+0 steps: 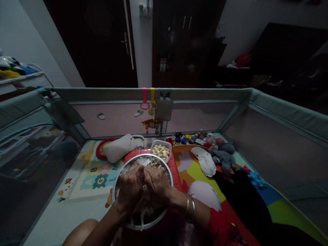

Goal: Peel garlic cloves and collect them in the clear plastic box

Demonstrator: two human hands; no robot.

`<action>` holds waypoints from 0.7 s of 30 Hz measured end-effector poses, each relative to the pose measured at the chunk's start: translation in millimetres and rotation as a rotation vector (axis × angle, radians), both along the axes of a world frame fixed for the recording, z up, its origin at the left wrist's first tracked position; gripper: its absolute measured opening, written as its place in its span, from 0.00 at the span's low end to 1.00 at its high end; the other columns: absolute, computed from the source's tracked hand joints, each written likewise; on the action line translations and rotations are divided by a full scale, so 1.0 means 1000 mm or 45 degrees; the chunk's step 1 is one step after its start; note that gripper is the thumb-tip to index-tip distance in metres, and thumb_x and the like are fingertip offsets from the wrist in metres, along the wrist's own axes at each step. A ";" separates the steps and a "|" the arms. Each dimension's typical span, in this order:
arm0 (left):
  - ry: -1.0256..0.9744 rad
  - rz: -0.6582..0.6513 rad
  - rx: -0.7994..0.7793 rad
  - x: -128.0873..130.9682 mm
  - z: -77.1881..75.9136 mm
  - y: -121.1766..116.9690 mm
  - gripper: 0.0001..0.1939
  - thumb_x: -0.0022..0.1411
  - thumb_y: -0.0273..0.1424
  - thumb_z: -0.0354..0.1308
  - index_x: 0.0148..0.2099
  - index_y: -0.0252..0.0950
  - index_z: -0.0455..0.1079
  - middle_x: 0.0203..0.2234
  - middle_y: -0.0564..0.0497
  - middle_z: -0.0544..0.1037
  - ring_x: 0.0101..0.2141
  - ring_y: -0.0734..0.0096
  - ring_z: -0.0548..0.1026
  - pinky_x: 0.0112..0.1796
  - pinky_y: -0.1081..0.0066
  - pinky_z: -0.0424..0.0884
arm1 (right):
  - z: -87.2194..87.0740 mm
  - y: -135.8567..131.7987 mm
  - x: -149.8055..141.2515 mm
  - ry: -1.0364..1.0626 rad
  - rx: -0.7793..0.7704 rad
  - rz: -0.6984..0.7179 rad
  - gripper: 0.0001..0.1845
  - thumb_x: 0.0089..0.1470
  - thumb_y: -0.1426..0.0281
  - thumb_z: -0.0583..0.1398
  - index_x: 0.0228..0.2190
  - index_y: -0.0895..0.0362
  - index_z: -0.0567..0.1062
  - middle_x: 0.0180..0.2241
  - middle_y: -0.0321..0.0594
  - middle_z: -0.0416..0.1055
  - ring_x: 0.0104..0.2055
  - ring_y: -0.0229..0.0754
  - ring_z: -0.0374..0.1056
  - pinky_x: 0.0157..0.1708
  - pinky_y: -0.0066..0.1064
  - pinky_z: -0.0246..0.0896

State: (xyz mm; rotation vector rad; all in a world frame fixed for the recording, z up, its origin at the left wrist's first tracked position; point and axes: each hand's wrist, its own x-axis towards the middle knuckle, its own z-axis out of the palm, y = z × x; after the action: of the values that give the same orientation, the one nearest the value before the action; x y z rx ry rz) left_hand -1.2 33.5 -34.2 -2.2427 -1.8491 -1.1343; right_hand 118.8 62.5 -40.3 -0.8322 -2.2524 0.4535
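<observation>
Both my hands meet over a round metal bowl (120, 172) full of pale papery skins and garlic pieces. My left hand (130, 189) and my right hand (157, 184) are closed, fingertips pinched together on a small piece that I cannot make out. Two bangles sit on my right wrist. The bowl rests on a red tray (175, 169). Just beyond it stands a small clear plastic container (161, 150) holding peeled garlic cloves.
I sit inside a mesh-walled playpen (153, 94) on a colourful alphabet mat (97, 177). A white bag (119, 147) lies to the left, a grey plush toy (224, 155) and small toys to the right. Dark cloth (243, 194) lies at my right. Pink and yellow rings hang from the far rail.
</observation>
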 end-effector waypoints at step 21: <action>-0.318 0.055 -0.162 0.006 -0.005 0.015 0.22 0.61 0.35 0.35 0.18 0.40 0.60 0.09 0.52 0.66 0.13 0.69 0.65 0.16 0.71 0.61 | -0.007 0.014 0.002 -0.029 0.184 -0.054 0.21 0.58 0.73 0.41 0.23 0.59 0.68 0.17 0.40 0.68 0.19 0.38 0.63 0.20 0.28 0.53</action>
State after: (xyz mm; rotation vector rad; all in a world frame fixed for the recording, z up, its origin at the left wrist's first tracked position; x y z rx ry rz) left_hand 4.8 48.3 -39.2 -2.1991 -2.1053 -1.3826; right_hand 121.2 76.2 -47.1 -0.8124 -2.2539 0.2588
